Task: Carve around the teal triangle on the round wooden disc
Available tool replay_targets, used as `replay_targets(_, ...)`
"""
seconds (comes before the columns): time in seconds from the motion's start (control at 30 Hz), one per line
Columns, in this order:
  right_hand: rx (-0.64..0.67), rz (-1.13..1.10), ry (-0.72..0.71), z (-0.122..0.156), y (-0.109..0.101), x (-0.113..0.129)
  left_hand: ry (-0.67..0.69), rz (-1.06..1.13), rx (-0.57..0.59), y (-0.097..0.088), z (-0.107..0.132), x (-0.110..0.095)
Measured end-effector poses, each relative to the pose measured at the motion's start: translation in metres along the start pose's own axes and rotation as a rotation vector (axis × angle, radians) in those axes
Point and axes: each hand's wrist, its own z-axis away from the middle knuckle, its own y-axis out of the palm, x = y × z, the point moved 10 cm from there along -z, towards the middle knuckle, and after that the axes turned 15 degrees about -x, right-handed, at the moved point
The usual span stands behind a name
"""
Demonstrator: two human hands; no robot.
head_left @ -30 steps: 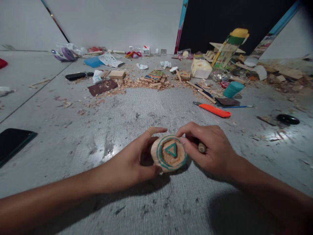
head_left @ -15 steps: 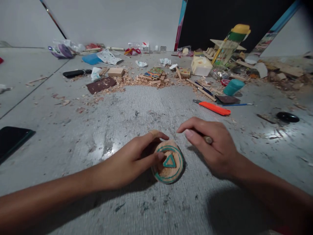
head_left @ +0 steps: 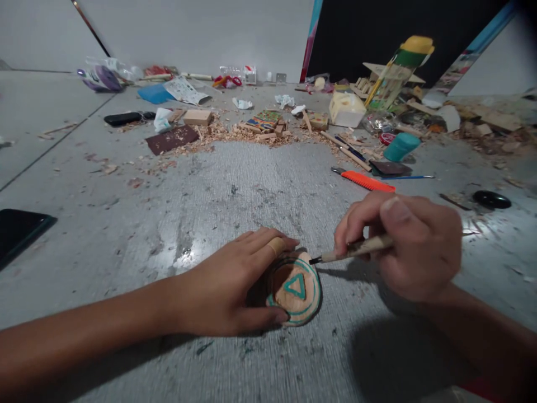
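Left hand [head_left: 229,280] grips a wooden disc [head_left: 296,288] at lower centre; right hand [head_left: 419,246], centre right, holds a wooden-handled tool [head_left: 376,243], tip at the disc's upper edge.

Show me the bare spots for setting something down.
Roomiest: the stained grey floor between the wooden disc and the wood shavings. Another patch lies between the phone and the left hand. Crowded: the far strip from the brown sheet to the yellow-capped bottle, and around the orange knife beyond the right hand.
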Motion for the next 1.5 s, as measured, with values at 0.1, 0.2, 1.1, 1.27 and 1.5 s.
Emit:
replay_targets(0.1, 0.038, -0.016, -0.019, 0.002, 0.005, -0.001, 0.042, -0.022, 0.009, 0.001, 0.001, -0.003)
replay_targets(0.2, 0.102, -0.020, -0.020, 0.002, 0.012, -0.001, 0.053, -0.052, 0.010, 0.001, 0.002, -0.003)
replay_targets(1.1, 0.522, -0.697, 0.353, 0.031, 0.066, 0.005, 0.124, -0.001, -0.102, 0.004, 0.001, 0.007)
replay_targets(1.27, 0.472, -0.711, 0.349, 0.029, 0.068, 0.005, 0.147, 0.005, -0.098, 0.005, 0.000, 0.004)
replay_targets(1.5, 0.558, -0.708, 0.354, 0.038, 0.073, 0.004, 0.146, -0.005, -0.071, 0.007, 0.001, 0.008)
